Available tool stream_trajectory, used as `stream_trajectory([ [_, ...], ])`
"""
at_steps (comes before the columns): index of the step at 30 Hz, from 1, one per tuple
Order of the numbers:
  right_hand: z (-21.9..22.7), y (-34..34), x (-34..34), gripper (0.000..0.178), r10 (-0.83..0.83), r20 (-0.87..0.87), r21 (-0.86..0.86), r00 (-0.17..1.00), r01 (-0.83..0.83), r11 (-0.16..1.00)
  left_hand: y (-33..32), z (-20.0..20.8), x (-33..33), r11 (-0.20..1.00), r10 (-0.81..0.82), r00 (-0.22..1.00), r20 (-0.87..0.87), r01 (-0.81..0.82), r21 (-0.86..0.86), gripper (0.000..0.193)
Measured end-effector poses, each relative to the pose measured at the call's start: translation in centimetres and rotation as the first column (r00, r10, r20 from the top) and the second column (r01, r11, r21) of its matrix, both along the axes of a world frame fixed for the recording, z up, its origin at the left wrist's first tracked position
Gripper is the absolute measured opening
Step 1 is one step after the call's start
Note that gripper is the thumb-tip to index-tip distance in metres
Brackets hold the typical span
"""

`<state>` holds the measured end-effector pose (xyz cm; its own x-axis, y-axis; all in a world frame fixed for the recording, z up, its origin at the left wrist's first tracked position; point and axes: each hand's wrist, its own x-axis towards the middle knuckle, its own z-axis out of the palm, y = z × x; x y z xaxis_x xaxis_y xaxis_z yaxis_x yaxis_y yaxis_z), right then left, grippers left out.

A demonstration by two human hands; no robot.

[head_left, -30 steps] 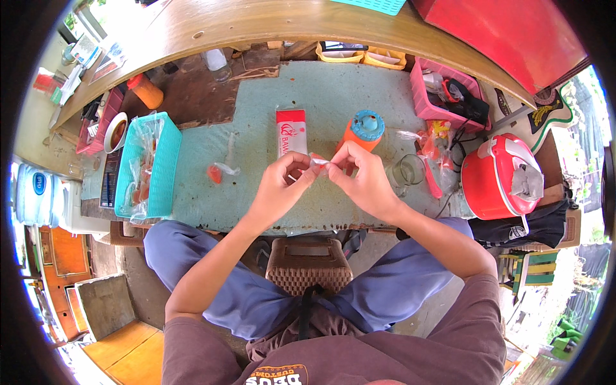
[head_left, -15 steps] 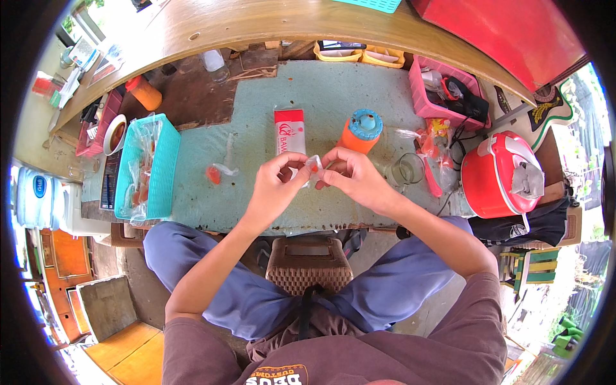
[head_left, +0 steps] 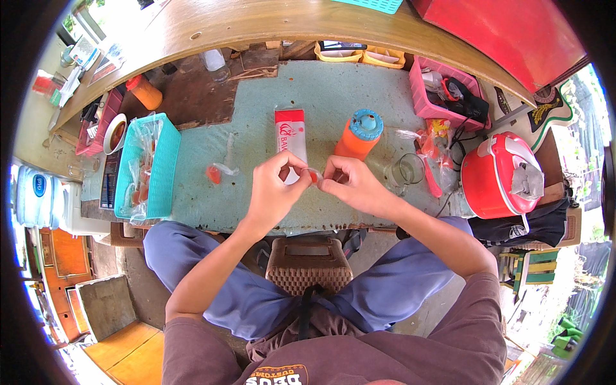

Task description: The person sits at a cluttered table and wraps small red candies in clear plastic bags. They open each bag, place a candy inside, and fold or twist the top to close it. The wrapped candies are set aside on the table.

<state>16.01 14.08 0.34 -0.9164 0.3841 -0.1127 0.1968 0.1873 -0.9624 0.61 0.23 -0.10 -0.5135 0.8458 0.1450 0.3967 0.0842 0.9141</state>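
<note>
At nine o'clock on the green table [head_left: 333, 96] sits a turquoise basket [head_left: 163, 163], stuffed with clear bags that show orange-red filling. Up at two o'clock, a pink basket [head_left: 420, 90] holds dark odds and ends and a bit of white. Far out at three o'clock is a red round cooler [head_left: 494, 176] with its lid on and a grey cloth draped over the top. Just right of centre stands an orange bottle [head_left: 356, 138] with a blue cap, and beside it at three o'clock an empty-looking clear glass [head_left: 404, 172]. A red-and-white packet [head_left: 290, 131] lies flat at twelve o'clock from the hands.

Now the action: dead centre, over the table's near edge, the left hand [head_left: 273, 189] and right hand [head_left: 353, 186] meet fingertip to fingertip, both pinching a small clear plastic bag [head_left: 312, 176]. It's tiny, see-through, with a spot of orange-red inside, stretched between the two grips. A similar little bag [head_left: 218, 172] lies loose on the table at nine o'clock.
</note>
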Motion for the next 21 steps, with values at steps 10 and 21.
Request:
stream_trajectory([
  [10,-0.1,-0.1,0.0,0.016,-0.118,-0.024,0.039,0.993,0.118,0.992,0.2,-0.5,0.0,0.993,-0.058,0.966,0.251,0.081,-0.081,0.011],
  [21,-0.2,0.4,-0.3,0.029,-0.045,-0.043,-0.184,0.998,0.037,0.982,0.0,-0.1,-0.6,0.989,-0.046,0.973,0.227,0.076,-0.123,0.013],
])
